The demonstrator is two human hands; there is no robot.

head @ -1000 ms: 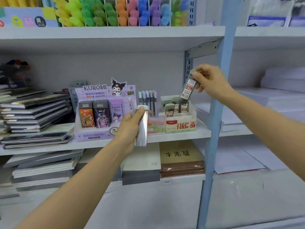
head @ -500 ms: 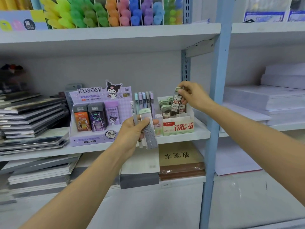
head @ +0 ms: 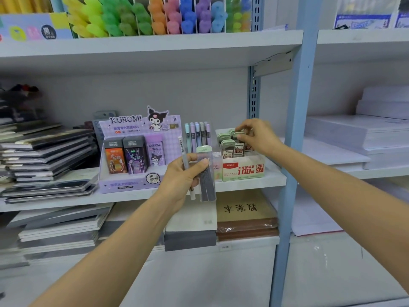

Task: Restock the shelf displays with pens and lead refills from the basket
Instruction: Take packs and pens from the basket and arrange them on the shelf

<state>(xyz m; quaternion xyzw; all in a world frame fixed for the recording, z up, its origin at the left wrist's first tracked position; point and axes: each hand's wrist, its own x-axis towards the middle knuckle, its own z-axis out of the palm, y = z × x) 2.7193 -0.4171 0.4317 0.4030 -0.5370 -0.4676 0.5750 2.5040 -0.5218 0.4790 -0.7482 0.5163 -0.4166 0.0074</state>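
My left hand (head: 184, 173) grips a clear lead refill case with a green cap (head: 207, 173) and a thin white pen (head: 184, 156), held in front of the middle shelf. My right hand (head: 256, 135) pinches the green cap of another lead refill case (head: 240, 144), which stands down among several like it in the white and red refill display box (head: 243, 170). Left of that box stand several pastel pens (head: 198, 135) upright in a holder. The basket is out of view.
A purple Kuromi display box (head: 132, 151) with lead packs sits left of my left hand. Stacked notebooks (head: 44, 156) fill the shelf's left end. A blue upright post (head: 296, 151) stands right of the refill box. Paper reams (head: 358, 134) lie beyond it. Coloured markers (head: 155, 16) line the top shelf.
My right hand has lowered the refill case from above the display box down into it. My left hand with its case and pen has stayed about where it was.
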